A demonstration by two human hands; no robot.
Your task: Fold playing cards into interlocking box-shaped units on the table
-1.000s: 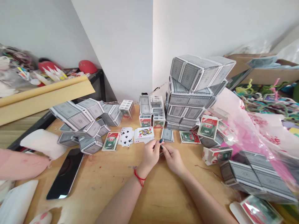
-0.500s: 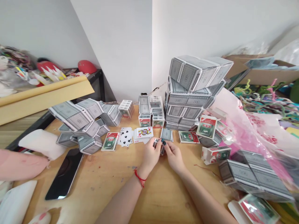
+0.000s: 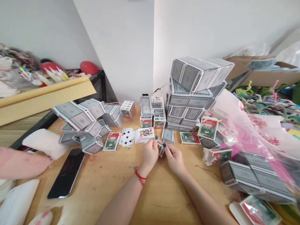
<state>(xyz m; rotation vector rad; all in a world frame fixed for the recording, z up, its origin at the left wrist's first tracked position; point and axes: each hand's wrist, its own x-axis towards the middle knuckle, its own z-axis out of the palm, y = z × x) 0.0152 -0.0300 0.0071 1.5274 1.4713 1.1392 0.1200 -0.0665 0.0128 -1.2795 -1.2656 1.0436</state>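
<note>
Both hands meet low over the middle of the table, pinching a playing card point(image 3: 160, 149) whose picture face partly shows. My left hand point(image 3: 150, 153), with a red string bracelet on its wrist, grips the card's left side. At the right edge, the fingers of my right hand point(image 3: 174, 158) are closed on it. The fingers hide much of the card, so I cannot tell if it is folded. Just beyond lie a face-up card pile point(image 3: 144, 133) topped by a court card, a spread of spade cards point(image 3: 127, 137), and face-down cards point(image 3: 167, 135).
A tall stack of blocks built from cards point(image 3: 187, 103) rises at the right back. Similar blocks point(image 3: 86, 115) stand at the left. Card boxes point(image 3: 112, 141) lie around, a phone point(image 3: 67, 173) rests at left, and pink plastic point(image 3: 253, 125) covers the right.
My hands have parted slightly, and more of the card's picture face shows between them. The view has shifted a little; the surrounding things stay put.
</note>
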